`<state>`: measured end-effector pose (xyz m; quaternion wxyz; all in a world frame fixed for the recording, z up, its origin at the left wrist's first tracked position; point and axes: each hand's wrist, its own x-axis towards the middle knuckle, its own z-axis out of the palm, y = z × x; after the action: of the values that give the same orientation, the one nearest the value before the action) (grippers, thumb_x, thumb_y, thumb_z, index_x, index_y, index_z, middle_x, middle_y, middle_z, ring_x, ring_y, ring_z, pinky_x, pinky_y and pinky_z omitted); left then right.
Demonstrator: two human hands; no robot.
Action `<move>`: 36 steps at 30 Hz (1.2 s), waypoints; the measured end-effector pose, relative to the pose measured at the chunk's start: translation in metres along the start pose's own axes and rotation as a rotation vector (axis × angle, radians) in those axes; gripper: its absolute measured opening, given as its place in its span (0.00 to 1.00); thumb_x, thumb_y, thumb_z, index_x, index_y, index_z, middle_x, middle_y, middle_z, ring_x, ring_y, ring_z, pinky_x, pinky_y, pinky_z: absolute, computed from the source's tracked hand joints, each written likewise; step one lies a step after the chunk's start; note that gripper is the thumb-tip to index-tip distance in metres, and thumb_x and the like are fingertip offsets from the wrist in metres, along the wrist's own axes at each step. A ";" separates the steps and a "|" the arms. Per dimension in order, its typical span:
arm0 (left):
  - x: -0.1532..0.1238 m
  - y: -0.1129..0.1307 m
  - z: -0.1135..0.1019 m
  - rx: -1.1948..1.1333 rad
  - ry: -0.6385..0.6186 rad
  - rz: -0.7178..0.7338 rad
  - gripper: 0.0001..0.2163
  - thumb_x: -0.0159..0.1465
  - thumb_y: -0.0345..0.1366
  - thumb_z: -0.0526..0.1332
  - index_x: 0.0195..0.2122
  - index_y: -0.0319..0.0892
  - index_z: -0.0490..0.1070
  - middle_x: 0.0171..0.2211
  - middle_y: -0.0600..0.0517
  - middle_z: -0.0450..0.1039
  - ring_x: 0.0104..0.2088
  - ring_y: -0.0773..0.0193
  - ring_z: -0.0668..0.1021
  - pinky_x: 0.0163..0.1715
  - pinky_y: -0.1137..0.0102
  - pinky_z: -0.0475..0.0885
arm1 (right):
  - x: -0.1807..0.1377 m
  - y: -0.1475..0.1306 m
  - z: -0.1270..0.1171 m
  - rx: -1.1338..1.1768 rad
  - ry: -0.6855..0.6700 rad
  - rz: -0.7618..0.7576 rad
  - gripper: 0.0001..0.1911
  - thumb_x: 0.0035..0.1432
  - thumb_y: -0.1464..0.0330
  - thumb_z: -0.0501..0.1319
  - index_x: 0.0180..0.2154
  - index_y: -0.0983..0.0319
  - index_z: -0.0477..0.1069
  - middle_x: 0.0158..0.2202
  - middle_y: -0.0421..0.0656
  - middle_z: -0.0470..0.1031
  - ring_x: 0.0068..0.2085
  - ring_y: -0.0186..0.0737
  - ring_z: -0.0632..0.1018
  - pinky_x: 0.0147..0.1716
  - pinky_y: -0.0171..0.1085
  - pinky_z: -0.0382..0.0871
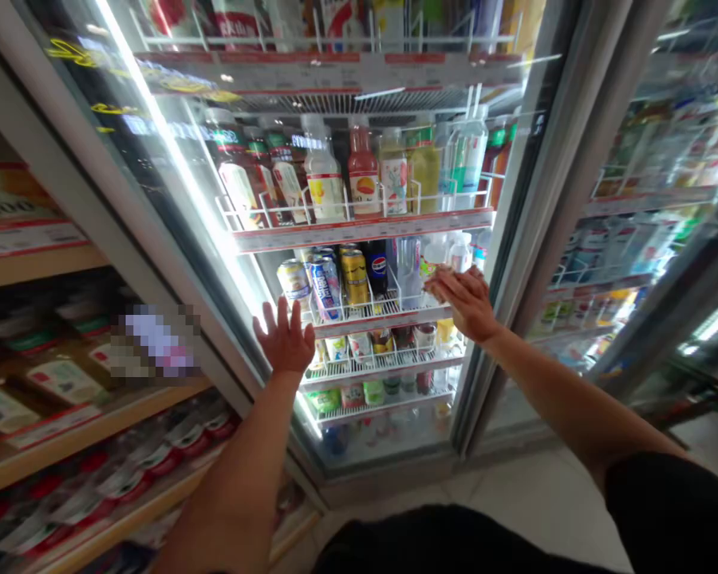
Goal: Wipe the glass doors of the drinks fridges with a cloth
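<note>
My left hand [284, 336] is open, its fingers spread and pointing up, in front of the left side of the glass door [388, 442]. It holds nothing and shows before the cans on the middle shelf. My right hand [471, 307] lies flat against the right part of the door, over what looks like a crumpled pinkish cloth [439, 281]. Blur hides the cloth's exact edges and some of the fingers. Behind the glass, near this hand, stand clear bottles, a dark Pepsi bottle [378, 267] and a gold can [354, 275].
Bottles line the upper wire shelf [364, 231] inside the lit cooler. At left, wooden shelves [96, 418] carry bottles and red-capped containers. Another glass-fronted cooler [634, 239] stands at right, beside a metal door frame [566, 159]. Pale tiled floor [532, 486] lies below.
</note>
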<state>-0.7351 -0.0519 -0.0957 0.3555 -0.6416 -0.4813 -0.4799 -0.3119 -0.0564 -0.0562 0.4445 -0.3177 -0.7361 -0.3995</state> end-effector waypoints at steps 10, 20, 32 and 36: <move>0.000 0.001 -0.002 -0.048 -0.025 -0.046 0.27 0.72 0.50 0.50 0.68 0.43 0.63 0.68 0.38 0.61 0.74 0.47 0.46 0.70 0.41 0.37 | 0.013 -0.071 0.022 0.200 -0.118 -0.191 0.36 0.73 0.72 0.54 0.73 0.47 0.41 0.60 0.33 0.75 0.60 0.39 0.72 0.64 0.42 0.58; -0.001 0.000 -0.003 -0.051 -0.055 -0.062 0.27 0.71 0.49 0.51 0.67 0.44 0.64 0.68 0.39 0.62 0.74 0.48 0.46 0.70 0.41 0.36 | 0.045 -0.116 0.049 0.246 -0.081 -0.211 0.29 0.71 0.70 0.54 0.69 0.47 0.57 0.62 0.31 0.73 0.62 0.41 0.70 0.65 0.44 0.55; -0.002 0.002 -0.002 -0.006 -0.014 -0.028 0.26 0.72 0.49 0.51 0.66 0.43 0.66 0.67 0.40 0.64 0.74 0.50 0.48 0.71 0.44 0.38 | 0.073 -0.144 0.064 0.256 -0.112 -0.280 0.23 0.70 0.70 0.56 0.63 0.50 0.68 0.62 0.35 0.74 0.63 0.42 0.68 0.62 0.45 0.57; -0.003 0.001 -0.002 -0.067 -0.043 -0.051 0.26 0.72 0.50 0.52 0.66 0.44 0.66 0.67 0.40 0.63 0.74 0.48 0.48 0.71 0.43 0.36 | 0.082 -0.137 0.062 0.277 -0.140 -0.386 0.23 0.69 0.70 0.56 0.64 0.50 0.67 0.63 0.33 0.72 0.63 0.39 0.68 0.60 0.42 0.59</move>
<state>-0.7345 -0.0552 -0.0975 0.3112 -0.6507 -0.4887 -0.4908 -0.4830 -0.0589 -0.0411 0.3471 -0.1340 -0.8601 -0.3491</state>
